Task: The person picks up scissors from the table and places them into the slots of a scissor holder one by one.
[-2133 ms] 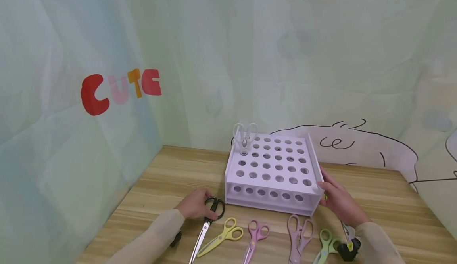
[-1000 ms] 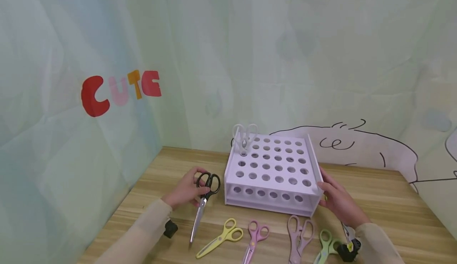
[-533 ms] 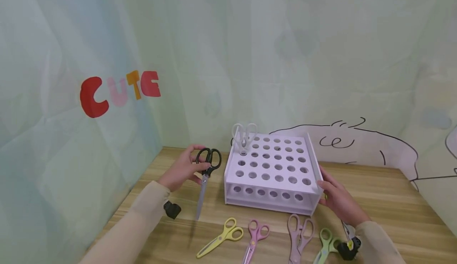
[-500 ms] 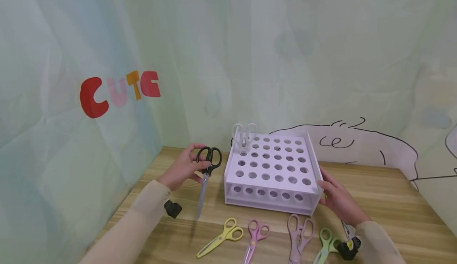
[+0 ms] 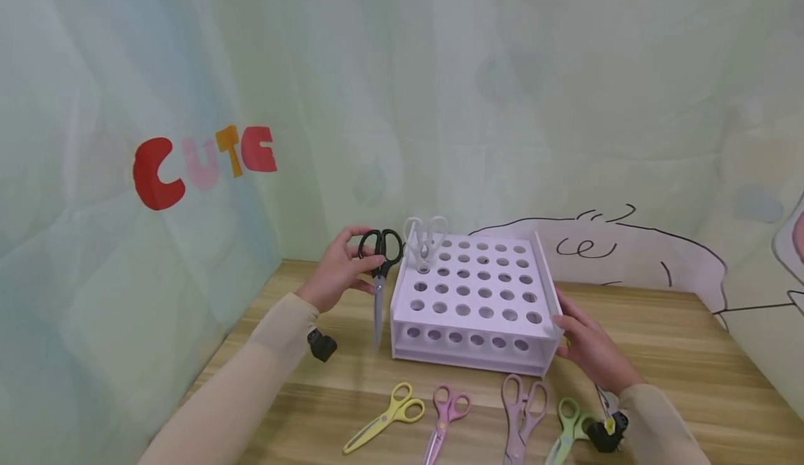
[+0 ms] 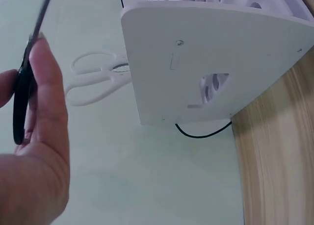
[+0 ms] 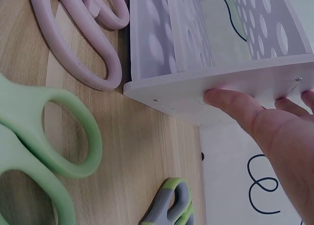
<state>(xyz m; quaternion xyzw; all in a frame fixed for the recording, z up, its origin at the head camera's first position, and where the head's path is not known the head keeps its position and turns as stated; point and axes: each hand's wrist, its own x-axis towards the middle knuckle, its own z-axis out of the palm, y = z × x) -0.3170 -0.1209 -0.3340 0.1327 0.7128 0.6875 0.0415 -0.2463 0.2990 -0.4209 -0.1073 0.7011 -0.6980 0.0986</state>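
My left hand [image 5: 334, 275] pinches black-handled scissors [image 5: 380, 269] by the handle, blades hanging down above the table at the left of the white rack [image 5: 467, 365]. The rack's top is full of round holes. In its back left part, white scissors [image 5: 425, 254] stand upright, handles up. The left wrist view shows the black scissors [image 6: 22, 95] between thumb and fingers, close to the rack's side panel [image 6: 162, 87]. My right hand [image 5: 593, 350] rests on the rack's right side. Its thumb and fingertips touch the outer panel in the right wrist view.
Along the front lie yellow scissors [image 5: 396, 411], pink scissors [image 5: 443, 419], mauve scissors [image 5: 518, 423] and green scissors [image 5: 567, 426]. Grey-and-green scissors [image 7: 169, 205] lie by the rack's right side. A printed cloth [image 5: 377, 102] hangs behind the wooden table [image 5: 678, 374].
My left hand has lifted the black scissors off the table, raised them and brought them right, beside the rack's back left corner. The right hand stays at the rack's side.
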